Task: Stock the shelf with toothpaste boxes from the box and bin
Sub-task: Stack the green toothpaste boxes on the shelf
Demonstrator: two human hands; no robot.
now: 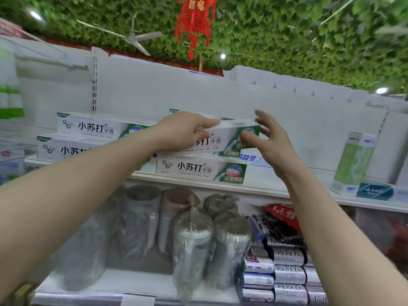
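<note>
A white and green toothpaste box (223, 140) lies on top of a stack on the white shelf (276, 184). My left hand (183, 133) grips its top and left part, fingers curled over the upper edge. My right hand (267, 140) is at the box's right end, thumb against the end face and fingers spread above it. Under it lies another toothpaste box (198, 170) of the same kind, with a blue-printed box (254, 159) behind. Two more boxes (88, 138) are stacked at the left.
An upright green and white carton (353, 164) and a dark teal box (375, 191) stand at the shelf's right. Below are plastic-wrapped rolls (192, 246) and rolls of bin bags (287, 261). A ceiling fan (132, 37) and red lantern (195, 21) hang overhead.
</note>
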